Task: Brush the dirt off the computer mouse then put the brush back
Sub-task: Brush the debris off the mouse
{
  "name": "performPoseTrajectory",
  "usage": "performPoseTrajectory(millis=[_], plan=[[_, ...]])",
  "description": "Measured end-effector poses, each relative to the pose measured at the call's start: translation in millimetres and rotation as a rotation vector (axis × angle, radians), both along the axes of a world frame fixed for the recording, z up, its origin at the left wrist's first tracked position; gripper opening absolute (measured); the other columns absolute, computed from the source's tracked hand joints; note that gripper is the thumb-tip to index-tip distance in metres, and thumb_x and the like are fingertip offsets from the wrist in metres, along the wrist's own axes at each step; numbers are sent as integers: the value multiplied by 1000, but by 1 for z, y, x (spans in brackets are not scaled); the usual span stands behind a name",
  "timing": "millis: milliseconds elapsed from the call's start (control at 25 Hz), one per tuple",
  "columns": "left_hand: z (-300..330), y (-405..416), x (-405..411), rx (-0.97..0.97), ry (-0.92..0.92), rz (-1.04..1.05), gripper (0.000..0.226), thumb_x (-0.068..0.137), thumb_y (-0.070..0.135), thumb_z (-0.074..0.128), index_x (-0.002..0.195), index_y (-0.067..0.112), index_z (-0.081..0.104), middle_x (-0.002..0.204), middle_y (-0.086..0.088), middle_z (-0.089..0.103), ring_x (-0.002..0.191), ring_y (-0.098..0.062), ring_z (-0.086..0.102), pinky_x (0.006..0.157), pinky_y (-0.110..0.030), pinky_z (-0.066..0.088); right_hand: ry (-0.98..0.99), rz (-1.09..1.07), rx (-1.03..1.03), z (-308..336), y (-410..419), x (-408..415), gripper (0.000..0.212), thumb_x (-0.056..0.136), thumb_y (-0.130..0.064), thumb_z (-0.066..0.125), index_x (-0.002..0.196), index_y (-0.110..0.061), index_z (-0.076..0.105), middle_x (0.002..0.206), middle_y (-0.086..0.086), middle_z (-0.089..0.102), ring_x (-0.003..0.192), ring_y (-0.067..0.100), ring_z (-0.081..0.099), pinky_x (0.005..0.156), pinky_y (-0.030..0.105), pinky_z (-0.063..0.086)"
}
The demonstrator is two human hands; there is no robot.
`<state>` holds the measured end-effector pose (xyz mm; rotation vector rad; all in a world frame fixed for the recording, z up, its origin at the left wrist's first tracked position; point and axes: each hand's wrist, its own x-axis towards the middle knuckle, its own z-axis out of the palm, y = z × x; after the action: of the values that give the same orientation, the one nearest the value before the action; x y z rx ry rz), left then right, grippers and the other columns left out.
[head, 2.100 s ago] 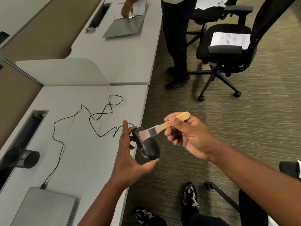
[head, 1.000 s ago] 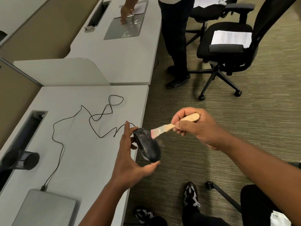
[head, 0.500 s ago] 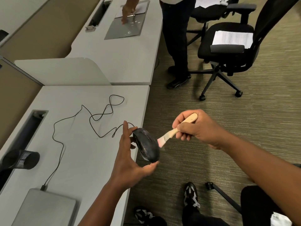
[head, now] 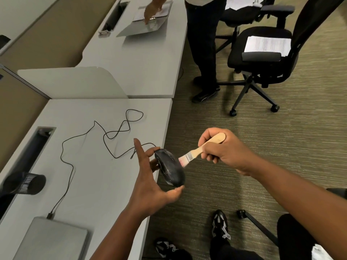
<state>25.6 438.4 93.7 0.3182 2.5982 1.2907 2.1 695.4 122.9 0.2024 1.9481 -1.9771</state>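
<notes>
Centre of the frame, the left hand (head: 150, 186) pinches the black computer mouse (head: 170, 169) end to end, thumb under its near end, fingers at the far end, just off the bench (head: 97, 184) edge. The right hand (head: 223, 151) grips the wooden brush (head: 203, 148), bristles touching the mouse's upper right side. The mouse cable (head: 105, 139) loops across the bench to a laptop (head: 50, 239) at lower left.

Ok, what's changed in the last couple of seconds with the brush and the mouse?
The wooden-handled flat brush has swept from the black computer mouse's front end off to the right, then down its right side, where its bristles now touch. The right hand keeps its grip on the handle. The left hand still holds the mouse off the grey desk's edge; the black cable lies unmoved.
</notes>
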Motion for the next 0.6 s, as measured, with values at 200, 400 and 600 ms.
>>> performPoseTrajectory(millis=[200, 400, 600], plan=[[3, -1, 2, 71, 9, 29, 164, 55, 28, 103, 151, 55, -27, 155, 23, 38, 131, -4, 57, 114, -41, 47, 115, 40, -144, -2, -1, 4, 12, 95, -7, 69, 104, -12, 74, 95, 18, 77, 77, 20, 66, 63, 28, 54], [5, -4, 8, 116, 10, 47, 161, 56, 21, 102, 151, 60, -22, 154, 28, 36, 134, -12, 58, 116, -49, 45, 137, 269, -27, 7, 24, 2, 11, 94, -7, 70, 104, -9, 75, 87, 13, 76, 72, 18, 66, 62, 26, 54], [7, -1, 11, 148, -35, 20, 159, 57, 23, 100, 149, 62, -25, 150, 38, 36, 135, -9, 57, 115, -49, 45, 97, 3, -262, 7, 14, -1, 19, 85, -22, 71, 99, -10, 75, 75, 9, 72, 65, 16, 64, 57, 25, 51]])
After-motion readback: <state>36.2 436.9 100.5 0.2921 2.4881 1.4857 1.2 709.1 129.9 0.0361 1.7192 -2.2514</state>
